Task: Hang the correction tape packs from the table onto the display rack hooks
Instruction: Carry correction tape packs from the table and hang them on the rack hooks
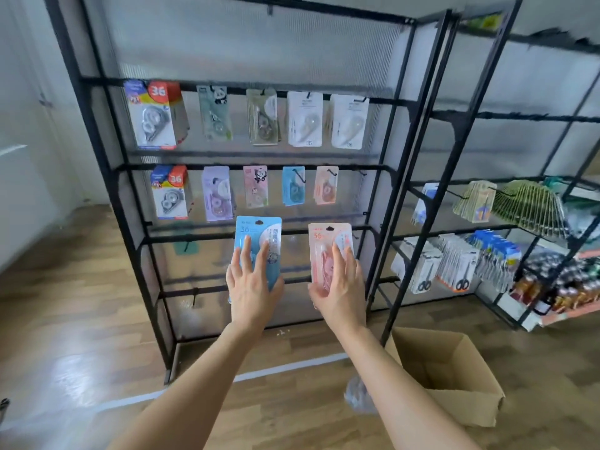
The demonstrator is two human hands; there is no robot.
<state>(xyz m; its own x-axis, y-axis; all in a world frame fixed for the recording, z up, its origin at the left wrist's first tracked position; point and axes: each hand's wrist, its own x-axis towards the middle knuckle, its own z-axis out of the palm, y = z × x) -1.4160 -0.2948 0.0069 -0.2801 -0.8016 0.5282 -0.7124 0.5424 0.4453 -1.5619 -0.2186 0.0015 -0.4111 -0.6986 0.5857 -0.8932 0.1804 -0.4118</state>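
Holds blue correction tape pack [258, 233] in left hand [251, 289], fingers [246, 253] splayed over its face — pink pack [326, 243] likewise in right hand [341, 287].

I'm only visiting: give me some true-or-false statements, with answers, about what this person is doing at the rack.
1. The left hand holds a blue correction tape pack. True.
2. The right hand holds a green pack. False: it holds a pink correction tape pack.
3. Both held packs show the number 36. True.
4. The cardboard box on the floor is closed. False: its top is open.
5. Scissors packs hang on the rack to the right. True.
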